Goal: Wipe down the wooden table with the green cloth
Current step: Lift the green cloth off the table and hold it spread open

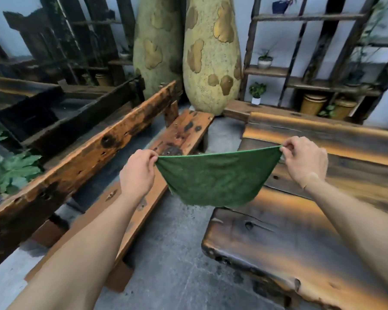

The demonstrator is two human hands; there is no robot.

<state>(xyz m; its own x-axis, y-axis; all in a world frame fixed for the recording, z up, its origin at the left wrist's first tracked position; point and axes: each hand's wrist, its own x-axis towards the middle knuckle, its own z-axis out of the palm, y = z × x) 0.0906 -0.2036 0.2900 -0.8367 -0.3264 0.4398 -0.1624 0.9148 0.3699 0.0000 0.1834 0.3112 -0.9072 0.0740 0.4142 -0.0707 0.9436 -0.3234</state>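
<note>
Wiping not begun yet, by the look of it. Green cloth (pixel 215 179) hangs stretched in mid-air btwn left hand (pixel 137 173) & right hand (pixel 306 159), fingers of each pinching a top corner, above the near-left edge of wooden worktop (pixel 289 249). Whole surface left to do.

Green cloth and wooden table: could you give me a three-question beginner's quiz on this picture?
1. True or false: the green cloth lies flat on the wooden table.
2. How many hands hold the cloth?
3. The bench stands on which side of the table: A left, B right?

Key: 1 false, it hangs stretched in the air. 2 two: left hand and right hand each pinch a corner. 3 A.
</note>
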